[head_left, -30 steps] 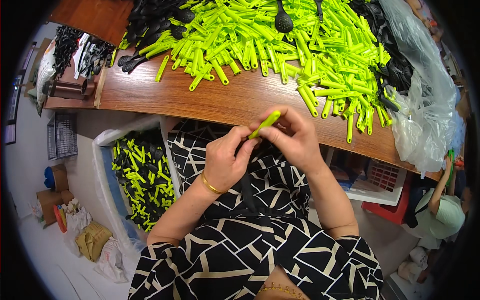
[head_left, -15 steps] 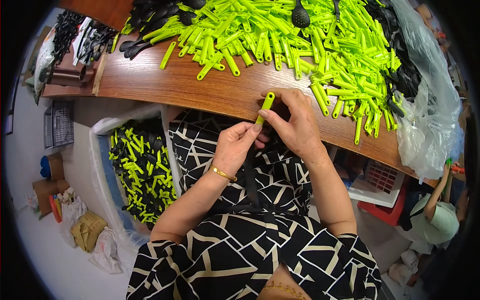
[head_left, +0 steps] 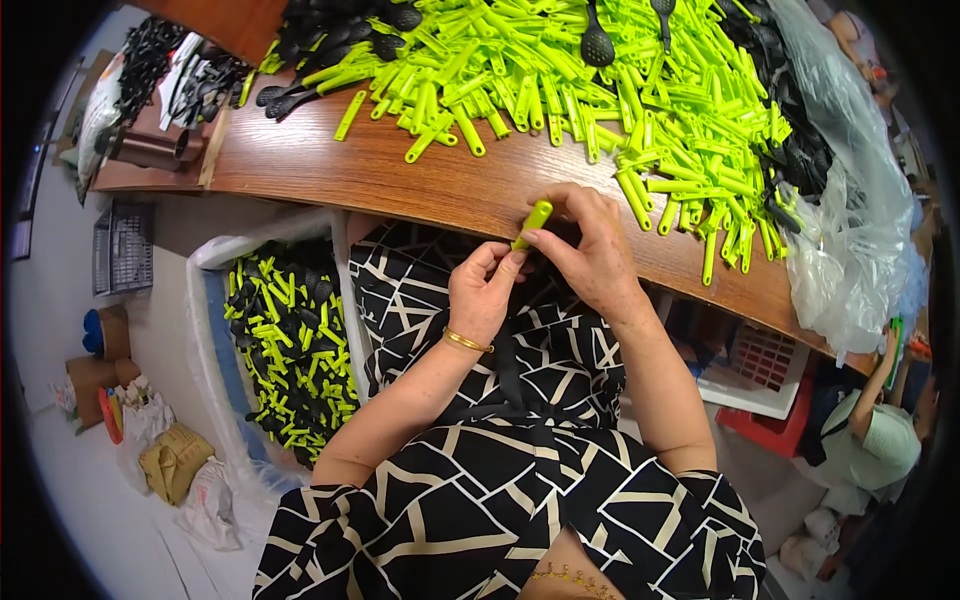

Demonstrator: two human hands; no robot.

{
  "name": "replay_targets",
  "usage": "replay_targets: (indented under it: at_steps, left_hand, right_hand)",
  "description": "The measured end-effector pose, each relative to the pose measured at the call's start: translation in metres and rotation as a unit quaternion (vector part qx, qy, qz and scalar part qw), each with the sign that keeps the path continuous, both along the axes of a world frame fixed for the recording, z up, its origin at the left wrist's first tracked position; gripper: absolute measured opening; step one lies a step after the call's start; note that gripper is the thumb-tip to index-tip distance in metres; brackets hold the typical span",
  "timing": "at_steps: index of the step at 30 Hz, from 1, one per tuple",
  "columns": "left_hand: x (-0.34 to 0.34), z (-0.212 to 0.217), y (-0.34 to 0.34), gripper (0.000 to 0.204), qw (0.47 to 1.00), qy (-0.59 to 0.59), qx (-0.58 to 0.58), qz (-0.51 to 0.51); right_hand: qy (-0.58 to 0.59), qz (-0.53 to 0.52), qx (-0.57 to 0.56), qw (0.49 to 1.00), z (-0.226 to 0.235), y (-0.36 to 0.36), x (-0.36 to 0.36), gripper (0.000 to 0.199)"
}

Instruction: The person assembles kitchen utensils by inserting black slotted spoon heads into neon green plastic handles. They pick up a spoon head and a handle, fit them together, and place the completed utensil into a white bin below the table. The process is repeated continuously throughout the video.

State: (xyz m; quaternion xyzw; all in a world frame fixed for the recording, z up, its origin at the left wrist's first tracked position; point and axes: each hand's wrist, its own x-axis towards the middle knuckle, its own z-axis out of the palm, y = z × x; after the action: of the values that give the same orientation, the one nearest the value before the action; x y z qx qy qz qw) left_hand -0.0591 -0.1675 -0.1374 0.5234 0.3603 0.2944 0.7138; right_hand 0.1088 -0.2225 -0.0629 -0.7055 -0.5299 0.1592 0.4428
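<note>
A lime-green plastic handle [head_left: 536,218] with a hole at its upper end is held tilted at the front edge of the wooden table. My right hand [head_left: 590,245] grips it between thumb and fingers from the right. From the left, my left hand [head_left: 483,290] pinches its lower end. My fingers hide that lower end, so I cannot tell whether anything is joined to it. Past my hands lies a large heap of similar green handles [head_left: 530,75]. A black slotted spoon head [head_left: 597,46] rests on the heap.
Left of my lap stands a lined box [head_left: 352,330] of green-handled black utensils. Black utensil heads [head_left: 335,40] lie at the table's far left, beside a wooden divider [head_left: 215,145]. Clear plastic sheeting [head_left: 840,270] drapes over the right end. Another person [head_left: 875,435] is at the far right.
The handle has tipped slightly to the right, and my left hand has shifted a little right with it. The whole view has moved slightly. Both hands keep their grip.
</note>
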Motion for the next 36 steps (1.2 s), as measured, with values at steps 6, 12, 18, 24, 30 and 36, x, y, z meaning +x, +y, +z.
replay_targets:
  at_steps: [6, 12, 18, 24, 30, 36]
  left_hand:
    - [-0.029, 0.04, 0.007, 0.02, 0.93, 0.146, 0.338, 0.0]
    - [-0.038, 0.08, 0.027, 0.028, 0.818, 0.172, 0.549, -0.021]
    - [-0.039, 0.082, 0.036, 0.027, 0.793, 0.164, 0.585, -0.037]
    - [-0.087, 0.047, 0.037, 0.02, 0.883, 0.229, 0.409, 0.012]
    - [-0.283, -0.069, 0.037, 0.03, 0.913, 0.268, 0.084, 0.296]
    - [-0.495, -0.144, -0.103, 0.029, 0.645, 0.685, -0.148, 0.306]
  right_hand:
    - [0.138, 0.068, -0.037, 0.987, -0.004, -0.015, 0.014, 0.025]
    - [0.085, 0.085, 0.023, 0.992, -0.001, -0.027, 0.014, 0.024]
    - [0.045, 0.097, 0.05, 0.993, 0.003, -0.022, 0.012, 0.022]
    - [0.011, 0.143, 0.036, 0.989, 0.01, 0.006, -0.007, 0.028]
    - [0.001, 0.097, -0.01, 0.995, 0.01, 0.022, 0.006, 0.025]
    - [-0.06, 0.117, -0.024, 0.991, 0.009, 0.034, 0.005, 0.017]
